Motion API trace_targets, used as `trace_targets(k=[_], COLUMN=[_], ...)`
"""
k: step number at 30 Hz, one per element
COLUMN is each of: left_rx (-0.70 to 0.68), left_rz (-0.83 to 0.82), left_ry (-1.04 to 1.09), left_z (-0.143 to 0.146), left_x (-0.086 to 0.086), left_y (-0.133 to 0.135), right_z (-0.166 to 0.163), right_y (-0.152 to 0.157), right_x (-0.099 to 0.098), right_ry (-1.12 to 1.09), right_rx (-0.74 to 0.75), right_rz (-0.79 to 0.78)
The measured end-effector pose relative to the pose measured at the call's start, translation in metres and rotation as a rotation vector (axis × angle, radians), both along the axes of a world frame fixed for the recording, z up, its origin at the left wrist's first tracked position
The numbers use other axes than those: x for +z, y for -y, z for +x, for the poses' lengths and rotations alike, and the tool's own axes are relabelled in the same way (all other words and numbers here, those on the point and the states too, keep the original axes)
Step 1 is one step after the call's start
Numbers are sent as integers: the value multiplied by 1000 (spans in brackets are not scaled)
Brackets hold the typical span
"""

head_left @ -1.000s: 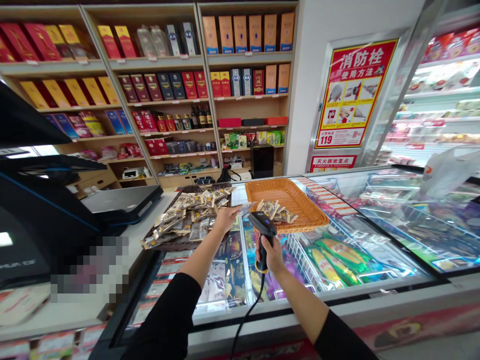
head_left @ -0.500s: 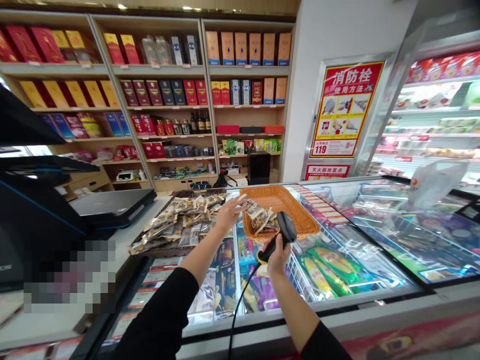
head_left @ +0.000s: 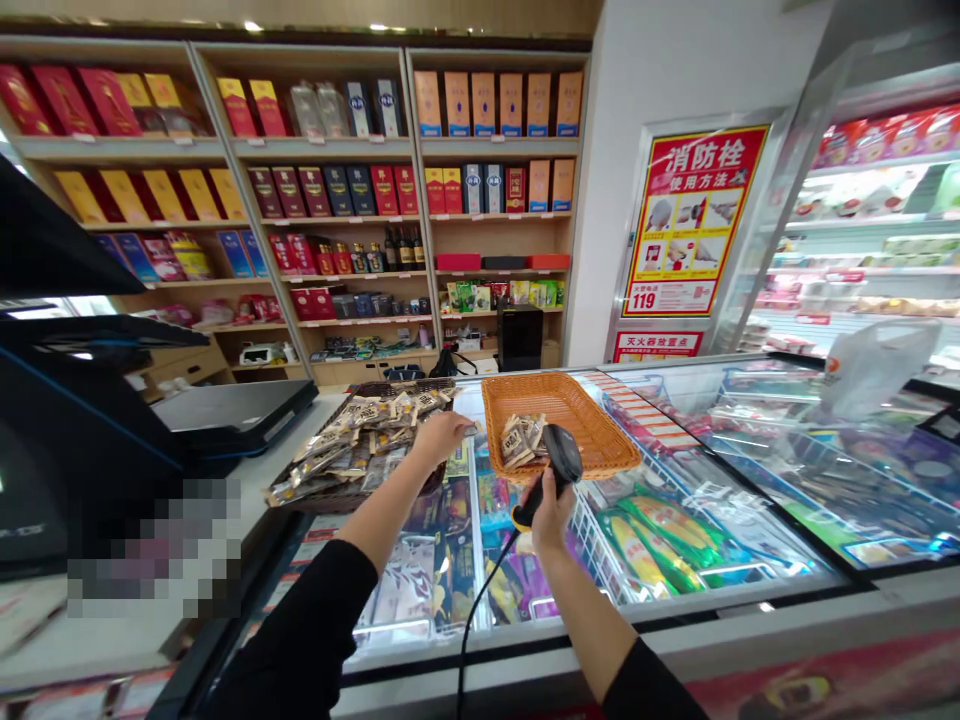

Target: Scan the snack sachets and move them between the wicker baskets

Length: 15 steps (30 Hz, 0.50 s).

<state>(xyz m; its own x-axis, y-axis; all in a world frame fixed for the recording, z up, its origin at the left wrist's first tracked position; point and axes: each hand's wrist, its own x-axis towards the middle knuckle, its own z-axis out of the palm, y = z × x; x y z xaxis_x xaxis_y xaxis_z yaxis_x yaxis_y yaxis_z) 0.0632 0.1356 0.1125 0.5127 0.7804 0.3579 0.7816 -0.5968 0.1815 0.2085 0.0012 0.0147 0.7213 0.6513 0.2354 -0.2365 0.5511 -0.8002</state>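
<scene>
My right hand (head_left: pixel 551 510) is wrapped round the grip of a black handheld barcode scanner (head_left: pixel 562 452), its cable trailing down toward me. The scanner's head is over the near side of an orange wicker basket (head_left: pixel 611 430). Inside that basket lies a small pile of snack packets (head_left: pixel 519 442) in clear and beige wrappers. My left hand (head_left: pixel 442 437) hovers at the right edge of a dark woven basket (head_left: pixel 281 500), fingers pointing right and no packet visible in them. Many similar small packets (head_left: pixel 360 440) fill the dark basket.
Both baskets rest on a glass-topped chest freezer (head_left: pixel 705 590) holding bagged goods. At left stand a flat scale (head_left: pixel 236 415) and a dark checkout machine (head_left: pixel 75 430). Shelves (head_left: pixel 322 145) of boxed bottles line the back wall. A white plastic bag (head_left: pixel 874 370) sits at right.
My left hand has drawn back left from the orange basket, and the packet by its fingers now lies in the pile there. The scanner has shifted slightly left in my right hand.
</scene>
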Motion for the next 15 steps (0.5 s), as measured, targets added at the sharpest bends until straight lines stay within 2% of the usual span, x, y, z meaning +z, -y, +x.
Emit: trace_targets(k=[2, 3, 6, 8, 10, 12, 15], left_rx=[145, 163, 74, 73, 156, 238, 265], left_rz=[5, 3, 17, 40, 35, 23, 1], left_ry=[36, 27, -29, -52, -68, -80, -93], left_z=[-27, -39, -62, -67, -65, -62, -61], left_x=[2, 0, -13, -23, -30, -33, -33], left_y=[2, 4, 8, 10, 11, 11, 11], right_z=[-8, -11, -19, -19, -18, -16, -14], right_y=[5, 7, 13, 15, 16, 16, 15], right_x=[0, 0, 0, 0, 0, -2, -4], right_ry=[104, 157, 253, 244, 219, 214, 239], right_rx=[89, 127, 188, 191, 190, 187, 177], right_rz=[-12, -19, -34, -17, 4, 11, 4])
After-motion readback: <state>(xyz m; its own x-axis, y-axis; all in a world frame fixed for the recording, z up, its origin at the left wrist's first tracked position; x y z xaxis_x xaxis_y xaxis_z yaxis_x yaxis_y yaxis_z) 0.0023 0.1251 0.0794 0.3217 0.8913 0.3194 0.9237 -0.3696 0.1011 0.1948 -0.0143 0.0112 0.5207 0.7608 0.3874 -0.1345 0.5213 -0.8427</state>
